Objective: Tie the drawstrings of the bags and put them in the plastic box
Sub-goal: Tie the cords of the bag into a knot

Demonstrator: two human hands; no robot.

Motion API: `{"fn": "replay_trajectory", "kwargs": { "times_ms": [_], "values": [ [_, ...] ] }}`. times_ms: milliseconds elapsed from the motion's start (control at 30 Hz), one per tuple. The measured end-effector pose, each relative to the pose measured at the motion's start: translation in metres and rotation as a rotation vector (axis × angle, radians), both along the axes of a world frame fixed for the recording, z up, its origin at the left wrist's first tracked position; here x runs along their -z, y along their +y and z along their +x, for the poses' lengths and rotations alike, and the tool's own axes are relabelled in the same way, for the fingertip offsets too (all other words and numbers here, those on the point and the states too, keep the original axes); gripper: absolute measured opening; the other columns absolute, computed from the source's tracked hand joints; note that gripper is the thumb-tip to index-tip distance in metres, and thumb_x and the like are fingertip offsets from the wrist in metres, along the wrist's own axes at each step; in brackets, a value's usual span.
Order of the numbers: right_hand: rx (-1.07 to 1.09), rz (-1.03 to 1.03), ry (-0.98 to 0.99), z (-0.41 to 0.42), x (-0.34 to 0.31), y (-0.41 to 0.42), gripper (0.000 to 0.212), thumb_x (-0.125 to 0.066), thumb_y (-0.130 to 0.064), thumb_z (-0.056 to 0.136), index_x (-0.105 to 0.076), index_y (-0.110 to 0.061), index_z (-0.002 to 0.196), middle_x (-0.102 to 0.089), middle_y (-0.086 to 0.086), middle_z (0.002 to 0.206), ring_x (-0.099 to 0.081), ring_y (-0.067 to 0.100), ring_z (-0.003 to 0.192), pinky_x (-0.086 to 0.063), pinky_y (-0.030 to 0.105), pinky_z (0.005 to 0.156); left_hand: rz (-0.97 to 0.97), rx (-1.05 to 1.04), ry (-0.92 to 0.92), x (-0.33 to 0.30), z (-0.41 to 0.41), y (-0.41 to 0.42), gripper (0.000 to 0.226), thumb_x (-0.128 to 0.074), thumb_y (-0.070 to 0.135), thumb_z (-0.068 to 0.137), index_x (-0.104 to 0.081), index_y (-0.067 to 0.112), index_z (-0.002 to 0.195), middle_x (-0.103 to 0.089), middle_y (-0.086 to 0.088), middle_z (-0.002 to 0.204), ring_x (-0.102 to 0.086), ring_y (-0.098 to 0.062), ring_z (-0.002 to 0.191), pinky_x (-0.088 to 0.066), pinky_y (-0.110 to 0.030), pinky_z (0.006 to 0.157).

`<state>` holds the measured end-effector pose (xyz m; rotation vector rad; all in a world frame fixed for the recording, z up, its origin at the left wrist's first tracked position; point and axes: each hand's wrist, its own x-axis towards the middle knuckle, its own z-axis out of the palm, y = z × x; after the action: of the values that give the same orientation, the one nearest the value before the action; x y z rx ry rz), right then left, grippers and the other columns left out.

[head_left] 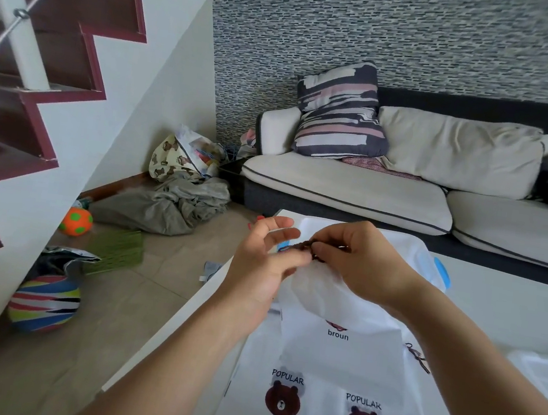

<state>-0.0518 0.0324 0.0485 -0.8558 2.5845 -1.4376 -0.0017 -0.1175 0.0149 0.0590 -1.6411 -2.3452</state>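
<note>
Your white drawstring bag [340, 305] held at frame centre above white table [509, 305], long axis running up-frame, gathered mouth pointing away from you. Thin soft fabric, crumpled near top. Dark braided drawstring [299, 245] bunched at mouth. Your right hand [359, 262] pinches cord; left hand [266, 261] seemingly pinches it too, upper fingers spread, grip blurred. Flat bear-print bags [327, 410] lower centre. Translucent plastic box [431, 261], blue latch, behind hands.

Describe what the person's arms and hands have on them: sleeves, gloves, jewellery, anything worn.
Both forearms are bare as far as the frame shows, with no sleeves in view. The left hand and right hand wear no gloves, and no rings, watch or bracelet show on fingers or wrists.
</note>
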Motion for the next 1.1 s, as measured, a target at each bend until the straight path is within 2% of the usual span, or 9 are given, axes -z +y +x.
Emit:
{"fn": "replay_trajectory", "kwargs": {
  "times_ms": [67,200,433,500,567,700,833,1000,1100],
  "values": [
    [0.004,0.030,-0.008,0.001,0.000,0.000,0.020,-0.060,-0.015,0.098,-0.075,-0.011,0.085,-0.056,0.008,0.066,-0.042,0.016,0.057,-0.035,0.029,0.053,-0.172,-0.055,0.024,0.004,0.001,-0.001,0.051,-0.081,0.001,0.059,-0.062,0.025,0.100,-0.065,-0.002,0.109,-0.066,-0.012,0.081,-0.052,-0.024,0.078],
    [0.007,0.054,-0.037,0.002,-0.001,-0.002,0.023,-0.057,-0.015,0.099,-0.072,-0.004,0.086,-0.053,0.008,0.068,-0.042,0.017,0.061,-0.036,0.032,0.060,-0.327,-0.145,0.111,0.004,0.003,-0.005,0.042,-0.072,-0.014,0.075,-0.060,0.021,0.094,-0.064,0.000,0.106,-0.062,-0.009,0.076,-0.049,-0.017,0.072],
    [-0.021,0.042,-0.054,0.003,-0.003,0.000,0.023,-0.057,-0.012,0.099,-0.072,0.001,0.087,-0.049,0.009,0.066,-0.038,0.021,0.063,-0.032,0.035,0.060,-0.501,-0.107,0.191,0.000,0.009,-0.008,0.038,-0.083,0.028,0.061,-0.062,0.031,0.092,-0.066,0.010,0.102,-0.067,-0.015,0.098,-0.056,-0.033,0.081],
    [-0.030,0.033,-0.051,0.003,-0.003,-0.001,0.023,-0.057,-0.010,0.098,-0.073,0.001,0.085,-0.049,0.009,0.065,-0.039,0.021,0.063,-0.031,0.035,0.059,-0.614,-0.132,0.272,0.002,0.008,-0.005,0.034,-0.084,0.022,0.067,-0.061,0.030,0.091,-0.067,0.009,0.096,-0.069,-0.017,0.091,-0.057,-0.034,0.076],
    [-0.041,0.032,-0.064,0.003,-0.003,-0.001,0.023,-0.057,-0.011,0.099,-0.073,0.000,0.086,-0.053,0.012,0.067,-0.042,0.021,0.062,-0.035,0.034,0.059,-0.663,-0.143,0.333,0.004,0.007,-0.004,0.030,-0.080,0.010,0.072,-0.062,0.027,0.089,-0.068,0.009,0.089,-0.070,-0.015,0.084,-0.055,-0.026,0.071],
    [-0.073,-0.034,-0.173,-0.001,-0.001,0.005,0.024,-0.056,-0.010,0.100,-0.072,0.006,0.092,-0.054,0.014,0.070,-0.046,0.020,0.063,-0.039,0.026,0.058,-0.664,-0.147,0.362,0.005,0.007,-0.006,0.027,-0.078,0.001,0.074,-0.069,0.024,0.086,-0.074,0.003,0.086,-0.074,-0.018,0.084,-0.057,-0.024,0.075],
    [-0.098,-0.112,-0.281,-0.003,0.001,0.006,0.024,-0.054,-0.007,0.101,-0.070,0.010,0.095,-0.051,0.006,0.065,-0.045,0.014,0.058,-0.040,0.022,0.057,-0.656,-0.148,0.364,0.006,0.007,-0.008,0.029,-0.078,-0.006,0.076,-0.073,0.021,0.085,-0.077,-0.001,0.084,-0.075,-0.014,0.082,-0.057,-0.022,0.077],
    [-0.146,-0.170,-0.404,-0.004,0.002,0.007,0.023,-0.055,-0.008,0.101,-0.070,0.008,0.094,-0.053,0.005,0.068,-0.046,0.011,0.059,-0.043,0.022,0.059,-0.801,-0.193,0.413,0.006,0.007,-0.015,0.019,-0.080,-0.003,0.077,-0.078,0.013,0.088,-0.078,0.006,0.082,-0.074,-0.003,0.078,-0.055,-0.015,0.072],
    [-0.165,-0.210,-0.468,-0.005,0.003,0.008,0.025,-0.055,-0.008,0.101,-0.066,0.014,0.103,-0.054,0.010,0.078,-0.048,0.013,0.065,-0.045,0.030,0.072,-0.860,-0.207,0.469,0.006,0.005,-0.022,0.015,-0.079,0.003,0.081,-0.080,0.012,0.093,-0.078,0.007,0.086,-0.074,-0.003,0.080,-0.057,-0.020,0.075]
  ]
}}
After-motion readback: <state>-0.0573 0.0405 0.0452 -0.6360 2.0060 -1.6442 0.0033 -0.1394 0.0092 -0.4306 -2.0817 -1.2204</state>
